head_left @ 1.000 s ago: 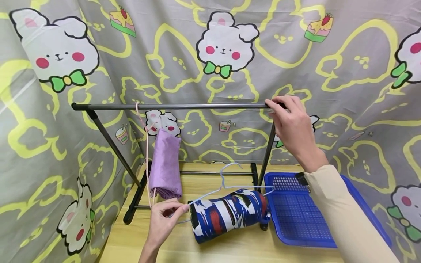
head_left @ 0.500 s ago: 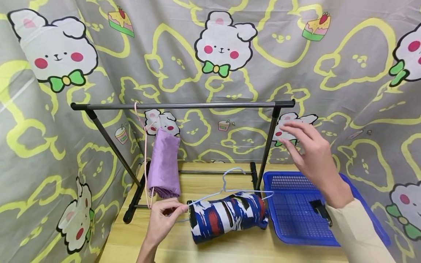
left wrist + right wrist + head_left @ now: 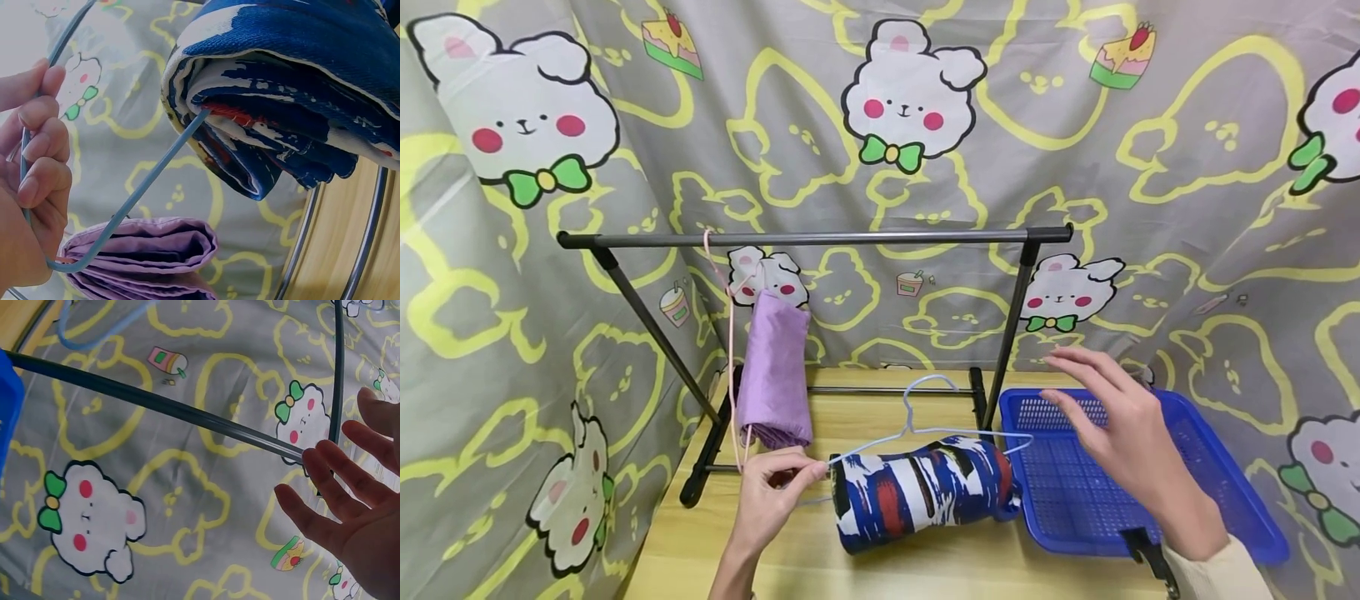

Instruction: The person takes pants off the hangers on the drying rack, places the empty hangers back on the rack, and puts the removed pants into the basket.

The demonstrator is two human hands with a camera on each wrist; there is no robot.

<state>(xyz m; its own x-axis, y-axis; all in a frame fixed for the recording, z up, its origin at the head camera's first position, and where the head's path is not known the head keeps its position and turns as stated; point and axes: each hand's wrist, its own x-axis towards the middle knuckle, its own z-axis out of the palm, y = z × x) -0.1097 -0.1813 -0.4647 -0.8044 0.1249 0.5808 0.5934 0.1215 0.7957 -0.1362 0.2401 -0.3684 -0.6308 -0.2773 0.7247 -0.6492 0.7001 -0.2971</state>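
Note:
My left hand (image 3: 775, 496) grips the left end of a light blue hanger (image 3: 880, 442), its fingers curled round the wire in the left wrist view. Folded over the hanger's lower bar is a blue, white and red patterned garment (image 3: 925, 492), which hangs above the wooden table. My right hand (image 3: 1123, 425) is in the air over the blue basket (image 3: 1018, 492), fingers spread and holding nothing. On the rack's top bar (image 3: 865, 239), toward the left, a pink hanger (image 3: 730, 358) carries a folded purple cloth (image 3: 775, 367). The blue hanger's hook is free of the bar.
The dark metal rack stands on a wooden table (image 3: 700, 558), with its right leg (image 3: 1011, 333) close to the basket. A grey curtain (image 3: 820, 50) printed with rabbits surrounds the table at the back and both sides.
My right hand has let go of the right end of the rack's top bar and moved down and right, over the basket. The left hand and the blue hanger have hardly moved.

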